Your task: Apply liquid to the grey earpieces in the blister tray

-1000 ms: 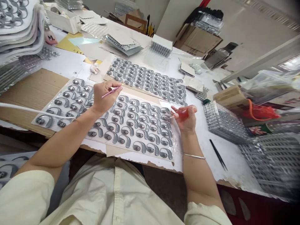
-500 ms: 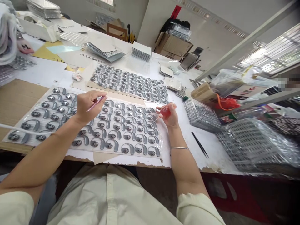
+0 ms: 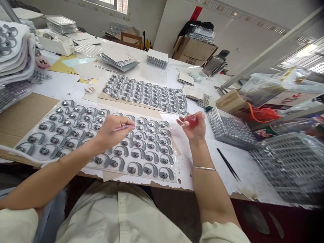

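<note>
My left hand (image 3: 111, 131) is closed around a thin pinkish stick (image 3: 121, 128), held above the middle of the near sheet (image 3: 86, 136). Rows of grey, hook-shaped parts (image 3: 136, 167) with round, shiny ends cover that sheet. Beyond its right end, my right hand (image 3: 196, 130) is raised with curled fingers around a translucent red object (image 3: 191, 120), whose kind I cannot make out. A second sheet of the same grey parts (image 3: 144, 94) lies farther back. Black tweezers (image 3: 228, 164) rest on the table right of my right forearm.
Stacked clear plastic trays (image 3: 230, 128) and a plastic-wrapped stack (image 3: 291, 165) stand at the right. A white hose or cord (image 3: 22, 152) crosses the near left edge by my left forearm. Layered white sheets (image 3: 15, 57) pile up at the far left. Cardboard (image 3: 30, 114) lies beneath the near sheet.
My left hand has moved right over the near sheet with the pinkish stick. My right hand still holds the red object, its fingers slightly shifted. The view has shifted a little.
</note>
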`<state>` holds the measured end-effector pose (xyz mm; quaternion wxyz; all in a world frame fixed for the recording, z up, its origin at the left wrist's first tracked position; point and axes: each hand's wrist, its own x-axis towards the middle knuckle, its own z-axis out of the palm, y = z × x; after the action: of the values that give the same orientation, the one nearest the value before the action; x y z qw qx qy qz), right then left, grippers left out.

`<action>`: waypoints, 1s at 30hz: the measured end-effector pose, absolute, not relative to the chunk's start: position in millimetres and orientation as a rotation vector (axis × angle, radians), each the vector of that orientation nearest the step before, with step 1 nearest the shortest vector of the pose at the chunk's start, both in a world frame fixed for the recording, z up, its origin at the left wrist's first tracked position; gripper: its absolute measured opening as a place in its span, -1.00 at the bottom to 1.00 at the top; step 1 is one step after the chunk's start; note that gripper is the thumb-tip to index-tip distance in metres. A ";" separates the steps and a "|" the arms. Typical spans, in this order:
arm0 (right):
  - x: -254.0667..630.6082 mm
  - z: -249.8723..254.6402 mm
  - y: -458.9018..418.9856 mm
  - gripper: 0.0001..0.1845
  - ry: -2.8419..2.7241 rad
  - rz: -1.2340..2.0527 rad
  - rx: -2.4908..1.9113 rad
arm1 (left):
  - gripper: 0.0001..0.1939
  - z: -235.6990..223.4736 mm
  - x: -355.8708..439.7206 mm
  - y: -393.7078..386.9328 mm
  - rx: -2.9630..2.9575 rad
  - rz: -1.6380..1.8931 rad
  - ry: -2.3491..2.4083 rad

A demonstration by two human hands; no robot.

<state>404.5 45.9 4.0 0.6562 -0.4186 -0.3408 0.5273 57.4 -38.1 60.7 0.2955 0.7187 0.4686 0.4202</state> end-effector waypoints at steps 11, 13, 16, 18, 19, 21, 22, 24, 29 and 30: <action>309.5 33.9 52.2 -0.37 -0.886 1.354 -0.988 | -0.79 6.8 66.7 -45.0 2.803 1.141 0.819; 288.7 33.2 46.6 -0.41 -0.908 1.343 -0.983 | -0.82 5.3 67.7 -47.4 2.848 1.172 0.783; 269.3 26.6 34.1 -0.51 -1.010 1.268 -0.984 | -0.85 4.0 70.1 -50.9 2.883 1.161 0.806; 264.4 19.8 25.4 -0.57 -1.098 1.210 -0.998 | -0.85 3.3 71.1 -52.4 2.877 1.127 0.847; 263.6 16.3 21.6 -0.59 -1.138 1.180 -1.004 | -0.84 3.0 71.2 -52.7 2.873 1.118 0.864; 263.9 9.9 15.6 -0.63 -1.208 1.112 -1.002 | -0.84 2.7 71.1 -52.6 2.870 1.106 0.875; 264.5 7.1 13.4 -0.65 -1.240 1.071 -0.997 | -0.84 2.7 70.9 -52.3 2.871 1.090 0.875; 265.6 3.0 9.8 -0.69 -1.303 0.957 -0.980 | -0.83 2.9 70.7 -51.7 2.867 1.046 0.884; 265.6 4.6 0.6 -0.74 -1.500 0.640 -0.952 | -0.81 5.0 71.4 -50.8 2.866 0.957 0.918; 264.9 6.8 -1.1 -0.74 -1.543 0.602 -0.941 | -0.81 5.6 71.7 -50.9 2.879 0.949 0.921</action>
<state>264.9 -1.1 6.8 0.5798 -0.4025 -0.6600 0.2575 71.7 -50.9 5.6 -0.0135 0.9087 0.2907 0.2994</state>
